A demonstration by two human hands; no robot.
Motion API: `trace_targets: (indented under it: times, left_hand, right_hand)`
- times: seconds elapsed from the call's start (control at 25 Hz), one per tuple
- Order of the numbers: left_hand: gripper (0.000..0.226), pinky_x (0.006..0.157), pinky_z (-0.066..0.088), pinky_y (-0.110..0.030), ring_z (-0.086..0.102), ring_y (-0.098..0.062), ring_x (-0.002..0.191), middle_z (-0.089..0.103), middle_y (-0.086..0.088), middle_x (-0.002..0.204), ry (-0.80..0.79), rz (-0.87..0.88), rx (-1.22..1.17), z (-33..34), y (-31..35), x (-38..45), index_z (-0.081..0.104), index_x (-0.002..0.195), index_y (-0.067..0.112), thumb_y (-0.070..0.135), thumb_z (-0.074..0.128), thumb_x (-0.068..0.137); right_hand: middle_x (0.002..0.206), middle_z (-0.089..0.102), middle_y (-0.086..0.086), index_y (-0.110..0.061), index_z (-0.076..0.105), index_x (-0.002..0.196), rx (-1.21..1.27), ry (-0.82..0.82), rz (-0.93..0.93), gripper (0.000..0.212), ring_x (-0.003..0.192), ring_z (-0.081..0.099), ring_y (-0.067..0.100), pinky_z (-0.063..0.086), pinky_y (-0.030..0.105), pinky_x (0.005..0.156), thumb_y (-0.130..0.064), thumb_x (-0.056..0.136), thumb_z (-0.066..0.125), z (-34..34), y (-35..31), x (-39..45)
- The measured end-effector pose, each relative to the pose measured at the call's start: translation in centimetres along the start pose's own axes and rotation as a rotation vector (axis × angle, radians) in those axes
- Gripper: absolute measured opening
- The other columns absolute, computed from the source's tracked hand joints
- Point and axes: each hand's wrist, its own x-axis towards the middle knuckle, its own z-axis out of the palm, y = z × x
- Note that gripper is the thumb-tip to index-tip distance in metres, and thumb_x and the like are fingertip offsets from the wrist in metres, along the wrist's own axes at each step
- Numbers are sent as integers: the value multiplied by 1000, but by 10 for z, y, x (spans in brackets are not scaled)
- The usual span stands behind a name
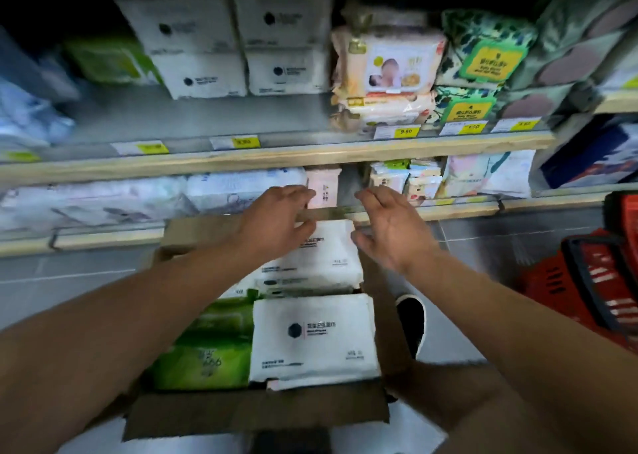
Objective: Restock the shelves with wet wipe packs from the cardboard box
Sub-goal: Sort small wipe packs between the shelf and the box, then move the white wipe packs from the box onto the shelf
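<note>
2 hands, left grip and right grip spread above cardboard box, red baskets right

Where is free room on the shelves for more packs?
Upper shelf: a bare strip in front of the white packs, left of the baby wipes. Lower shelf: a narrow gap beside the pink pack. Right of both gaps is crowded.

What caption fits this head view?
Both open hands, left hand and right hand, reach over white wipe packs in the cardboard box.
</note>
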Motion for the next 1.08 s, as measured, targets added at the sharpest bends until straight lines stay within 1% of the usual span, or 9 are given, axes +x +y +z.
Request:
trace_targets:
  times: [0.12,0.28,0.48,0.6,0.68,0.76,0.84,0.92,1.08]
  left_hand:
    - [57,102,42,-44,48,-28,126,50,-2,142,21,-45,-25,-16,-27,-45,50,136,21,41,58,83]
    - [63,101,44,-42,48,-25,127,51,-1,141,-6,-57,-41,-23,-57,-98,49,137,21,48,53,80]
    - [57,99,45,-37,49,-25,124,52,-1,139,-12,-100,-122,-13,-62,-149,51,135,20,41,60,83]
    - [62,101,41,-35,51,-27,124,52,-4,139,-46,-117,-184,3,-57,-170,53,134,17,45,55,78]
    - [65,102,39,-32,51,-27,124,53,-5,139,-95,-111,-228,16,-54,-174,53,133,15,46,54,77]
    - [66,103,36,-28,48,-23,127,50,-4,142,-160,-111,-260,28,-48,-173,50,136,16,46,60,79]
    - [70,103,35,-28,46,-21,129,46,-3,145,-228,-120,-281,40,-43,-169,43,140,18,44,68,80]
    - [77,100,38,-30,47,-21,127,47,-2,143,-274,-159,-338,48,-39,-165,38,142,20,43,72,77]
    - [84,94,37,-25,47,-17,126,46,2,143,-284,-323,-519,54,-35,-162,33,144,22,42,75,75]
  right_hand:
    - [144,39,5,-15,38,143,6,-18,-55,66,136,32,26,27,37,113,-39,86,61,2,-46,-14]
    - [147,37,3,-18,36,144,18,-65,-101,68,136,31,25,32,37,111,-41,86,60,15,-91,-38]
    - [150,33,-1,-23,31,146,33,-231,-137,75,137,31,24,28,32,110,-46,83,62,37,-114,-71]
    - [153,27,-2,-26,24,149,5,-344,-131,93,141,23,22,20,34,115,-57,74,68,49,-112,-86]
    - [157,17,-3,-28,11,151,-57,-410,-94,111,145,13,21,11,39,120,-65,64,70,58,-106,-93]
    - [160,6,-5,-30,-1,152,-109,-461,-33,125,147,2,21,4,43,120,-65,58,73,64,-96,-96]
    - [160,1,-4,-30,-8,151,-122,-475,3,129,148,-3,22,1,44,120,-59,57,76,70,-87,-98]
    - [159,7,-1,-27,-5,152,-115,-436,4,128,147,2,23,3,44,120,-55,58,77,73,-84,-99]
    - [148,27,0,-22,15,150,-118,-326,-72,117,139,19,24,9,46,118,-54,56,78,75,-86,-100]
